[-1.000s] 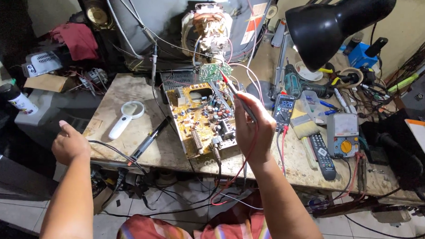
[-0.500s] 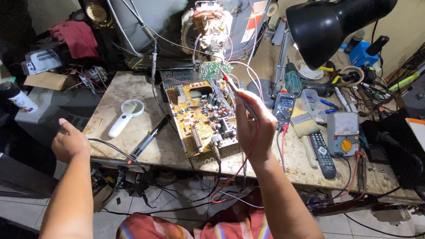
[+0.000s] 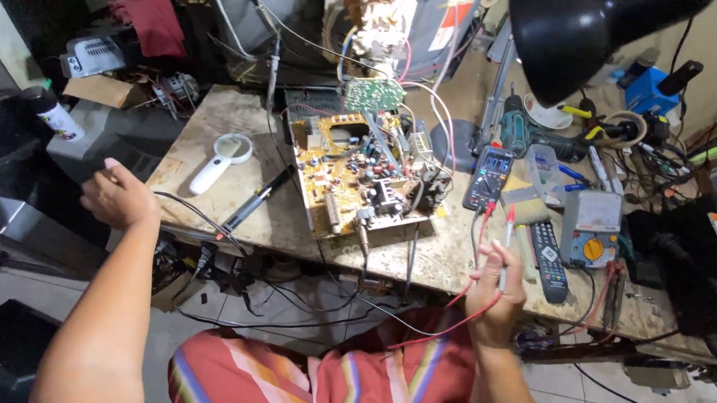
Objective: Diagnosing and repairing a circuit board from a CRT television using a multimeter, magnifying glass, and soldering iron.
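Right hand [image 3: 497, 295] pulled back from the yellow circuit board [image 3: 360, 173] to the front edge of the worn stone surface [image 3: 215, 120], fingers clamped on two red-tipped probes [image 3: 506, 234]. Board now well left of it. Left hand [image 3: 120, 197] hovers loosely curled off the surface's left edge, holding nothing. One board, one multimeter [image 3: 490, 177], one white magnifier [image 3: 220, 160]. Cluttered workshop, tiled floor.

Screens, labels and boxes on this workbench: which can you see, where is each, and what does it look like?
Digital multimeter: right of the yellow circuit board, dark case, lit pale screen.
Analog meter: further right, grey box, orange dial.
Spray can: far left, white with coloured label.
Cardboard box: back left, brown, open.
Blue box: back right.
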